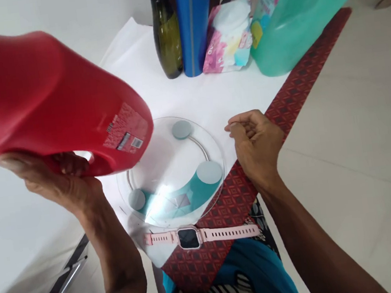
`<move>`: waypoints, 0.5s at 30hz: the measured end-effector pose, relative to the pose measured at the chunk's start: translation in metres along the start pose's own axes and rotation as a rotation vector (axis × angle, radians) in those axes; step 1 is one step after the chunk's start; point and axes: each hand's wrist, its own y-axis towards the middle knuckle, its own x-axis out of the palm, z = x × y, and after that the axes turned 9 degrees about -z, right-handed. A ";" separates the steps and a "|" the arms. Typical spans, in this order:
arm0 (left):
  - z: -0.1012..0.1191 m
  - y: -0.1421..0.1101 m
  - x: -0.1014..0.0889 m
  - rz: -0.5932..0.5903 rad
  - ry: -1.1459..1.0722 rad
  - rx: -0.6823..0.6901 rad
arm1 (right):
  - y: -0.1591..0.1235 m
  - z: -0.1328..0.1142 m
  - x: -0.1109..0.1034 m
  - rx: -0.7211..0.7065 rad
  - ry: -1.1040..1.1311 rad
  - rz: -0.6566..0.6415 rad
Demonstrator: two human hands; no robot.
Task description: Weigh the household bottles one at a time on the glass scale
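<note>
My left hand (57, 185) is wrapped round the handle of a large red plastic jug (57, 97). It holds the jug tilted in the air on the left, with a small printed label and barcode showing. Below lies a round glass bathroom scale (162, 162) with grey discs and a teal band; the jug hides part of its far left side. My right hand (257, 146) hovers by the table's right edge, beside the scale, its fingers curled in and no object visible in them. A pink-strapped smartwatch (188, 238) is laid out flat in front of the scale.
Along the back stand a dark green bottle (167, 36), a blue cylinder (195, 27), a pink and white packet (228, 38) and a big teal bottle (294, 20). A red patterned border (297, 74) runs down the table's right edge, with tiled floor beyond.
</note>
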 end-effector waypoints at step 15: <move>-0.134 0.107 -0.001 0.131 0.129 0.088 | 0.001 -0.001 0.001 0.026 0.001 0.001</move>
